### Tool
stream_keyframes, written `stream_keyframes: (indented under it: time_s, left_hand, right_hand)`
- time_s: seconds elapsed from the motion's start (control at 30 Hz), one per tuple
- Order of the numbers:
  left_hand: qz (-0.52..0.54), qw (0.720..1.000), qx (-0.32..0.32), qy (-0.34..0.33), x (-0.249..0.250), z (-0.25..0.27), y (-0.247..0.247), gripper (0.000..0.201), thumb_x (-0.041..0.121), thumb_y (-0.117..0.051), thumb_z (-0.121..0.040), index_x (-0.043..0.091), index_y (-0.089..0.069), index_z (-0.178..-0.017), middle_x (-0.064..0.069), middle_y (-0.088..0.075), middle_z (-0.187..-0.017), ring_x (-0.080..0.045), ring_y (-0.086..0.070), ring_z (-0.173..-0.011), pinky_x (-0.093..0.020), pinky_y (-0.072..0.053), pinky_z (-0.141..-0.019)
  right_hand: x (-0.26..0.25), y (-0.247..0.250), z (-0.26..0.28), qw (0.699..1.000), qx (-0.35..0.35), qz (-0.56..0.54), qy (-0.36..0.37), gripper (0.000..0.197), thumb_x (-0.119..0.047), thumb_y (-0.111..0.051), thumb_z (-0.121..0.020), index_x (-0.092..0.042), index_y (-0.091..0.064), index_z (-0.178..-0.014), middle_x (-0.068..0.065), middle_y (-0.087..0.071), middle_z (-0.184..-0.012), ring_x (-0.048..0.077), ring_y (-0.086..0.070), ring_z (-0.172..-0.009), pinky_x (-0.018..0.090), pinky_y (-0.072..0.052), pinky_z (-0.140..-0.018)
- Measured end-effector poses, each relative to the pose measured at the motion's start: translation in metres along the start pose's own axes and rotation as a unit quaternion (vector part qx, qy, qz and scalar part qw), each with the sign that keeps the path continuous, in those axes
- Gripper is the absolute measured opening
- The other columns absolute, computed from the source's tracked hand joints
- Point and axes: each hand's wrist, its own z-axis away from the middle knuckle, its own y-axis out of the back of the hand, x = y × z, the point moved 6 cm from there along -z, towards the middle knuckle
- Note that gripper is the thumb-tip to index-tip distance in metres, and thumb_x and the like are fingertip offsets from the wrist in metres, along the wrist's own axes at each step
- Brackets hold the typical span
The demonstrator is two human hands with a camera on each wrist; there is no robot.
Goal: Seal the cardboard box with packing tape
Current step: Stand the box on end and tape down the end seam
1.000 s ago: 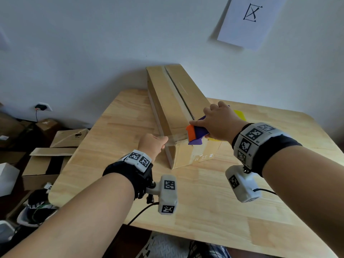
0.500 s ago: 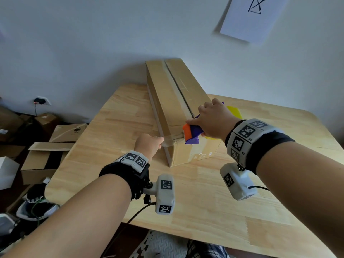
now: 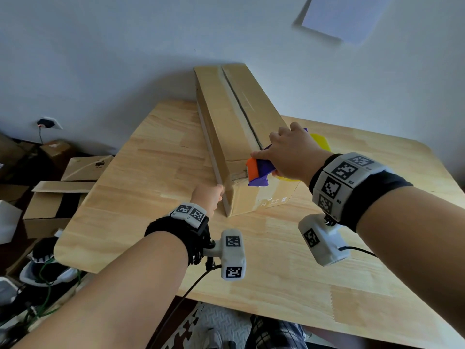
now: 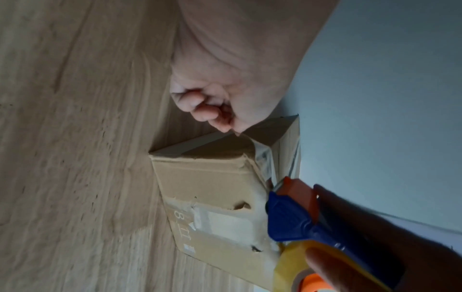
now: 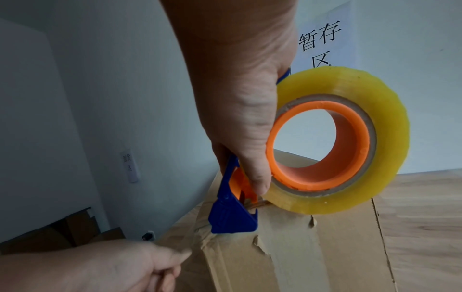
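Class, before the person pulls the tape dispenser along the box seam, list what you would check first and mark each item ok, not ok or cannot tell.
1. Right hand grips the tape dispenser: ok.
2. Dispenser sits at the near end of the cardboard box: ok.
3. Left hand steadies the box's near corner: ok.
4. Top seam unsealed ahead: ok.
5. Tape end stuck down firmly: cannot tell.
6. Tape roll has plenty left: ok.

Both arms reach forward. The left hand (image 3: 208, 197) is curled into a loose fist; the right hand (image 3: 292, 154) is clenched, knuckles up.
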Motion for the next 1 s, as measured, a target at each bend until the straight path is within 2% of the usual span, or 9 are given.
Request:
stream_keyframes:
  time_s: [0.13,0.2,0.27,0.4,0.7,0.77,0.87,0.9,1.0]
  left_hand:
    - [-0.029,0.999,0.015,-0.038,-0.002,-0.007,-0.011,0.038,0.034,-0.045,-0.097,0.007,-0.049,-0.071,-0.017,-0.065,-0.08,-0.034,-0.065,-0.09,-0.022,-0.027,-0.044]
    - [-0.018,0.999,-0.002,-0.041,-0.006,-0.005,-0.017,0.039,0.036,-0.04,-0.099,0.007,-0.049,-0.074,-0.022,-0.065,-0.094,-0.027,-0.059,-0.064,-0.02,-0.028,-0.041]
    - [0.015,0.999,-0.002,-0.038,-0.01,-0.001,-0.017,0.043,0.041,-0.039,-0.098,0.008,-0.048,-0.072,-0.009,-0.057,-0.077,-0.013,-0.042,-0.05,-0.02,-0.027,-0.042]
    - [0.036,0.999,-0.002,-0.024,-0.013,0.0,-0.015,0.042,0.043,-0.046,-0.095,0.011,-0.048,-0.068,0.0,-0.044,-0.064,-0.011,-0.036,-0.048,-0.019,-0.025,-0.039]
    - [0.056,0.998,-0.007,0.023,-0.01,-0.002,-0.027,0.032,0.038,-0.049,-0.095,0.011,-0.049,-0.076,0.001,-0.048,-0.068,-0.011,-0.036,-0.049,-0.011,-0.02,-0.027]
    - [0.018,0.999,-0.009,0.028,-0.008,-0.002,-0.024,0.035,0.043,-0.047,-0.095,0.012,-0.05,-0.079,0.0,-0.051,-0.071,-0.012,-0.04,-0.052,-0.015,-0.027,-0.031]
    - [-0.085,0.995,-0.027,0.05,-0.022,-0.004,-0.022,0.044,0.055,-0.042,-0.092,0.011,-0.047,-0.083,-0.003,-0.05,-0.075,-0.017,-0.047,-0.057,-0.025,-0.04,-0.053]
    - [-0.115,0.992,-0.027,0.036,-0.026,-0.005,-0.02,0.041,0.052,-0.044,-0.092,0.011,-0.047,-0.087,-0.005,-0.051,-0.078,-0.02,-0.051,-0.063,-0.029,-0.044,-0.06]
    - [-0.168,0.973,-0.003,-0.158,-0.001,-0.006,-0.011,0.016,0.021,-0.048,-0.091,0.013,-0.049,-0.078,-0.01,-0.054,-0.074,-0.025,-0.054,-0.072,-0.032,-0.045,-0.067]
  right_hand:
    - [-0.001,-0.001,0.001,1.0,0.005,0.0,-0.009,0.057,-0.047,-0.052,-0.091,-0.044,-0.029,-0.143,0.009,-0.054,-0.119,0.029,-0.051,-0.11,0.04,-0.036,-0.09]
    - [-0.001,-0.002,0.002,1.0,0.008,-0.001,-0.01,0.058,-0.048,-0.053,-0.091,-0.043,-0.028,-0.143,0.009,-0.054,-0.118,0.029,-0.051,-0.109,0.04,-0.036,-0.09]
    - [-0.001,-0.002,0.002,1.0,0.012,0.0,-0.011,0.059,-0.049,-0.053,-0.09,-0.043,-0.027,-0.143,0.009,-0.054,-0.118,0.029,-0.051,-0.109,0.04,-0.036,-0.09]
    - [-0.002,-0.003,0.003,1.0,0.017,-0.001,-0.012,0.058,-0.048,-0.053,-0.091,-0.043,-0.028,-0.143,0.009,-0.055,-0.118,0.029,-0.051,-0.108,0.04,-0.036,-0.09]
    - [-0.004,-0.004,0.005,1.0,0.023,-0.002,-0.018,0.055,-0.044,-0.052,-0.091,-0.043,-0.03,-0.142,0.009,-0.055,-0.118,0.029,-0.051,-0.108,0.04,-0.036,-0.09]
    - [-0.004,-0.003,0.005,0.999,0.024,-0.003,-0.021,0.054,-0.044,-0.051,-0.092,-0.044,-0.03,-0.142,0.009,-0.055,-0.118,0.029,-0.051,-0.108,0.04,-0.035,-0.09]
    - [-0.004,-0.002,0.006,0.999,0.025,-0.003,-0.023,0.055,-0.044,-0.05,-0.092,-0.043,-0.029,-0.143,0.009,-0.054,-0.119,0.029,-0.051,-0.109,0.041,-0.035,-0.09]
    - [-0.004,-0.002,0.006,0.999,0.026,-0.002,-0.025,0.055,-0.043,-0.05,-0.093,-0.043,-0.028,-0.143,0.009,-0.054,-0.119,0.029,-0.051,-0.109,0.041,-0.035,-0.09]
    - [-0.004,-0.002,0.007,0.999,0.027,-0.002,-0.025,0.056,-0.043,-0.05,-0.093,-0.042,-0.027,-0.144,0.009,-0.054,-0.118,0.029,-0.051,-0.108,0.04,-0.035,-0.089]
